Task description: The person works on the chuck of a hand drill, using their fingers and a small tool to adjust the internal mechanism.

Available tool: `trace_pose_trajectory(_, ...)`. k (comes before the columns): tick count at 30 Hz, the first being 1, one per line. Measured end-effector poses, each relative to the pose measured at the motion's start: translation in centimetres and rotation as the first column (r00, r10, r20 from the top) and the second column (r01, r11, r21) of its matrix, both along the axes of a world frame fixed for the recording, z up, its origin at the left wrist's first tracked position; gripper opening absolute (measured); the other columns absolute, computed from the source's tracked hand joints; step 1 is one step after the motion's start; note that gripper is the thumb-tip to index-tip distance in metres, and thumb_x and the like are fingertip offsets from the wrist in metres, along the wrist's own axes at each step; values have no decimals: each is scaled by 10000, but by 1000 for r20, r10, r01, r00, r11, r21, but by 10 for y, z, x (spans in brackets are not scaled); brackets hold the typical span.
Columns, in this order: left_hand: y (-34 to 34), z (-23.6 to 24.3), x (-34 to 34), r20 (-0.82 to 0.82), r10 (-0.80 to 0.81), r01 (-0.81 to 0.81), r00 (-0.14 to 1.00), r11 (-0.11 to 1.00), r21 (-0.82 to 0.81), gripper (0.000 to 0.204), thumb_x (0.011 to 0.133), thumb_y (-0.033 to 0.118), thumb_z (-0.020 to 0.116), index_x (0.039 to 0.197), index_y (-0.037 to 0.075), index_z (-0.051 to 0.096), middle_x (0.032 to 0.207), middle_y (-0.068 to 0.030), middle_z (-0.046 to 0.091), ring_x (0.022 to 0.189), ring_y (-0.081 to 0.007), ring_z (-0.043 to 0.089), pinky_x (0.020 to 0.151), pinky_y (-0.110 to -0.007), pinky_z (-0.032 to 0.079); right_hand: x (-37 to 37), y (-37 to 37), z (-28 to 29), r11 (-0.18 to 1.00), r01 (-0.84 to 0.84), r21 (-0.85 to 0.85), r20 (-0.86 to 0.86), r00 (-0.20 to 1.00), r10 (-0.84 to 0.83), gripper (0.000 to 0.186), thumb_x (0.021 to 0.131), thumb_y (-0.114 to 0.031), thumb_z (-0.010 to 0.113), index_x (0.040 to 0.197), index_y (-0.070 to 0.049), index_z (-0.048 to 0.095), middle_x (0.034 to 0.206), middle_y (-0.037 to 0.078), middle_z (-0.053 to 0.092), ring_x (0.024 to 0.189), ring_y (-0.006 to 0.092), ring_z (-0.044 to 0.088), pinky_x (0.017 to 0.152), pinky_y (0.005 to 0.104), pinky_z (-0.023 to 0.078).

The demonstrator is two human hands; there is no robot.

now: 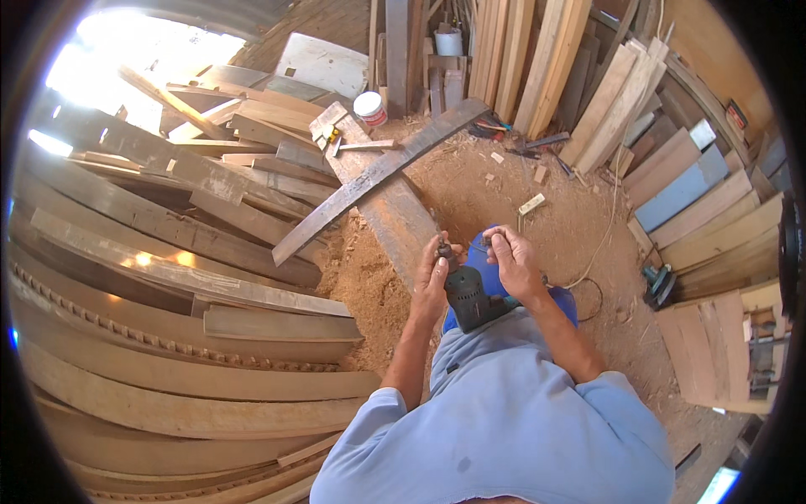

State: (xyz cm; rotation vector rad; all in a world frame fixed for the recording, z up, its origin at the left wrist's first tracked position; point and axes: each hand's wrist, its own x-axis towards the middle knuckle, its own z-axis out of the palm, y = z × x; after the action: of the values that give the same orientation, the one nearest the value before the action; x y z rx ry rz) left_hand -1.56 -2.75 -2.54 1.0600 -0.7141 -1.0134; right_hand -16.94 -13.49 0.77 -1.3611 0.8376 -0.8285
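A dark green power drill (468, 296) rests against my lap, its chuck pointing forward. My left hand (432, 273) is closed around the chuck (445, 249) at the drill's front end. To the right, my right hand (514, 262) pinches a small dark metal piece between thumb and fingers, just above the drill and apart from the chuck; its kind is too small to make out. In front of me a worn wooden board (390, 223) runs away from my knees, with a long dark plank (378, 181) lying slantwise across it.
Stacked planks (201, 328) fill the left side, with sawdust (357, 277) beside them. Upright boards (537, 63) lean at the back and right. A white tub (369, 107) stands beyond the plank. A cord (606, 252) crosses the floor near another power tool (659, 284).
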Motion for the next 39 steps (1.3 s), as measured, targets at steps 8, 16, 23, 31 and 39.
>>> trace_pose_trajectory(8, 2, -3, 9, -169, -17, 17, 985, 1000, 1, 487, 978, 141, 649, 1415, 54, 453, 1222, -137, 625, 1085, -242, 645, 965, -403, 538, -1, 10, -20, 996, -92, -15, 86, 992, 92, 209, 979, -104, 592, 1157, 5, 589, 902, 57, 652, 857, 125, 629, 802, 286, 522)
trace_pose_trajectory(16, 0, -1, 0, -77, 149, -152, 986, 988, -37, 382, 980, 117, 639, 1327, 26, 507, 1104, -91, 637, 1028, -169, 602, 935, -325, 499, -2, 16, 23, 937, -154, -313, -77, 988, 137, 140, 913, -71, 669, 1039, -10, 659, 950, 127, 699, 874, 243, 670, 792, 352, 525)
trace_pose_trajectory(23, 5, -1, 17, -208, -64, 76, 976, 996, 52, 486, 1048, 326, 523, 1367, -38, 485, 1204, -120, 637, 1082, -191, 620, 986, -354, 496, 2, 17, 28, 854, -136, -503, -123, 989, 85, 174, 868, -78, 702, 1031, -20, 684, 963, 162, 698, 880, 348, 638, 799, 411, 504)
trace_pose_trajectory(31, 8, -1, 13, -297, -21, 21, 955, 1000, -3, 348, 941, 194, 720, 1211, 16, 590, 1087, -83, 678, 986, -158, 650, 897, -322, 536, 7, 21, 33, 799, -124, -588, -130, 990, 58, 168, 859, -75, 711, 1020, -30, 694, 952, 144, 701, 864, 338, 627, 792, 417, 505)
trace_pose_trajectory(39, 9, -5, 13, -289, 11, -12, 957, 1000, -1, 341, 858, 150, 813, 1085, 36, 585, 1013, -81, 686, 923, -154, 654, 853, -319, 537, 8, 18, 28, 719, -115, -686, -106, 993, 57, 182, 834, -63, 717, 1012, -39, 689, 932, 128, 694, 872, 326, 624, 786, 421, 502)
